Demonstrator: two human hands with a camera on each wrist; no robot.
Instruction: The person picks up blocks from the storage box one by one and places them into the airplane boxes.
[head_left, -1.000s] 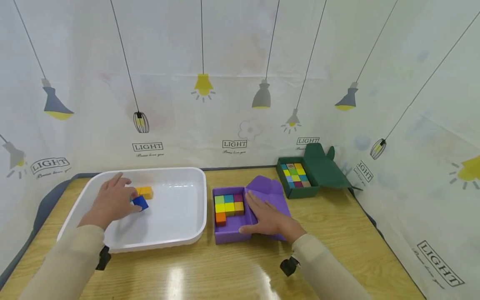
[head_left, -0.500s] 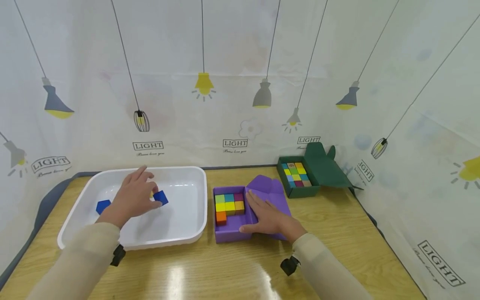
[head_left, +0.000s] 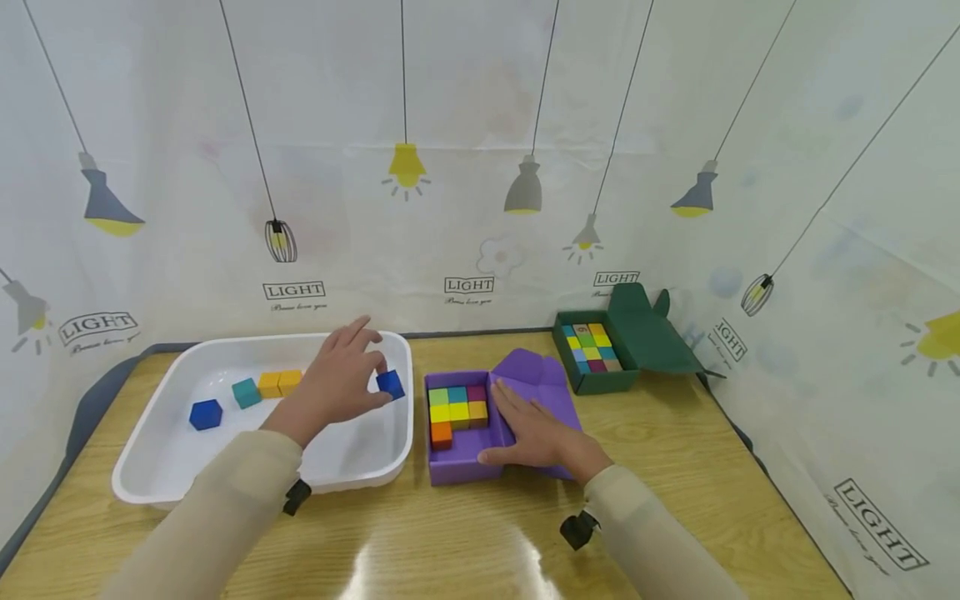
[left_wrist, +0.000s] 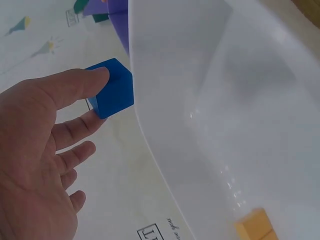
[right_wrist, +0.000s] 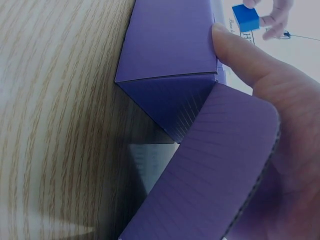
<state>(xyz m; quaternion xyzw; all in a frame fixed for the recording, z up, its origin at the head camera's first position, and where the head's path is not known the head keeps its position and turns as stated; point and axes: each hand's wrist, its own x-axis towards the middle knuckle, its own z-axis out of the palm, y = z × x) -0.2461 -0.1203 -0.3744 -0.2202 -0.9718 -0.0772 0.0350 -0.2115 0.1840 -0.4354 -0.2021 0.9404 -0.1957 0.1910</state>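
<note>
My left hand (head_left: 333,379) pinches a blue cube (head_left: 391,385) between thumb and fingertips, above the right end of the white tray (head_left: 165,450). The left wrist view shows the thumb on one face of this cube (left_wrist: 116,90). My right hand (head_left: 536,433) rests with straight fingers on the opened lid (head_left: 557,400) of a purple box (head_left: 465,473), its thumb at the box's side wall. Several coloured cubes fill the back and left of that box, including an orange cube (head_left: 441,435) at front left. The box's front right shows bare floor.
In the tray lie another blue cube (head_left: 206,414), a teal cube (head_left: 246,392) and two yellow-orange cubes (head_left: 280,384). An open green box (head_left: 606,383) full of coloured cubes stands at the back right of the wooden table (head_left: 420,542), near the lamp-printed backdrop.
The left hand has carried the blue cube rightward across the tray toward the purple box, uncovering the cubes behind it. The right hand stays in place on the lid.
</note>
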